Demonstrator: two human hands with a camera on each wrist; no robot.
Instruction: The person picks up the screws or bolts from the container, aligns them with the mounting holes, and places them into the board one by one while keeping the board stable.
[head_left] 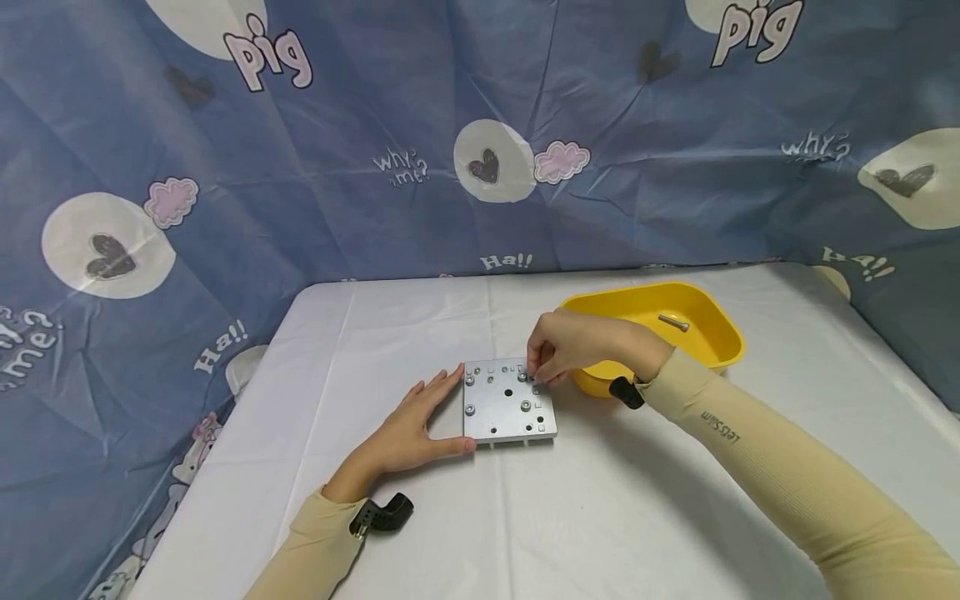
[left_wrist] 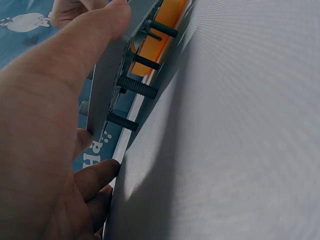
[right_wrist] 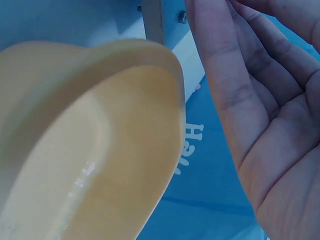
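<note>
A square silver metal plate (head_left: 491, 421) with holes and several bolts lies on the white table, raised on the bolt shanks below it. Threaded bolt ends (left_wrist: 137, 86) stick out of its underside in the left wrist view. My left hand (head_left: 408, 433) holds the plate at its left side, thumb at the near corner and forefinger at the far one. Over the plate's far right corner, my right hand (head_left: 573, 340) has thumb and forefinger together, pinching a small bolt that the fingertips mostly hide. In the right wrist view the fingers (right_wrist: 220, 65) reach past the tray's rim.
A yellow plastic tray (head_left: 720, 329) stands right of the plate, partly behind my right hand and wrist. One loose bolt (head_left: 673, 322) lies inside it. Blue printed cloth (head_left: 420, 225) hangs behind the table's far edge.
</note>
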